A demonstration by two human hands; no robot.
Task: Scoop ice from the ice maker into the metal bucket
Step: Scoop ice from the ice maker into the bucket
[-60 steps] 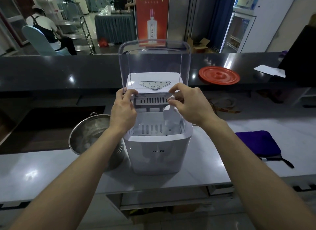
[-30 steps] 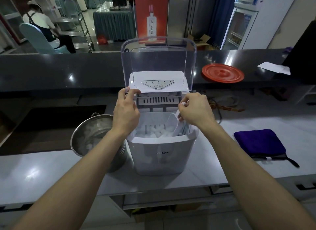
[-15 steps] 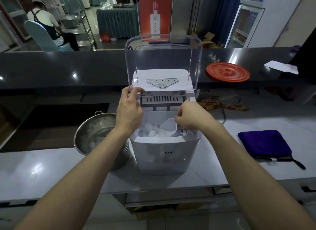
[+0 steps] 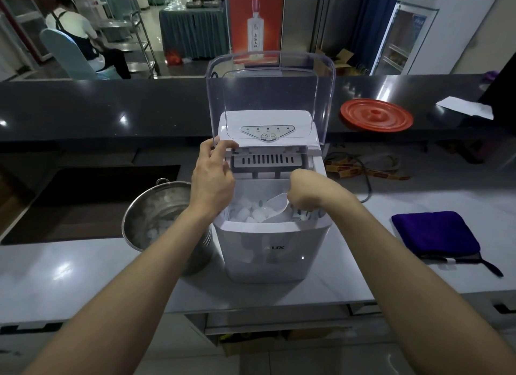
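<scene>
A white ice maker (image 4: pixel 272 249) stands on the grey counter with its clear lid (image 4: pixel 269 95) raised upright. Ice cubes (image 4: pixel 245 214) fill its basket. My right hand (image 4: pixel 310 192) is shut on a white plastic scoop (image 4: pixel 275 208) whose bowl lies among the cubes. My left hand (image 4: pixel 213 179) rests on the left rim of the ice maker, fingertips touching the lid's lower corner. The metal bucket (image 4: pixel 156 218) stands just left of the machine, partly behind my left forearm, with some ice inside.
A folded purple cloth (image 4: pixel 435 233) lies on the counter at the right. A red round lid (image 4: pixel 376 118) and a white paper (image 4: pixel 466 108) sit on the dark raised ledge behind. A dark sink recess (image 4: pixel 92 190) lies at the left. Cords (image 4: pixel 363 169) trail behind the machine.
My right hand took hold of the scoop and pushed it down into the basket, turning its bowl leftward among the ice. My left hand stayed on the machine's left rim.
</scene>
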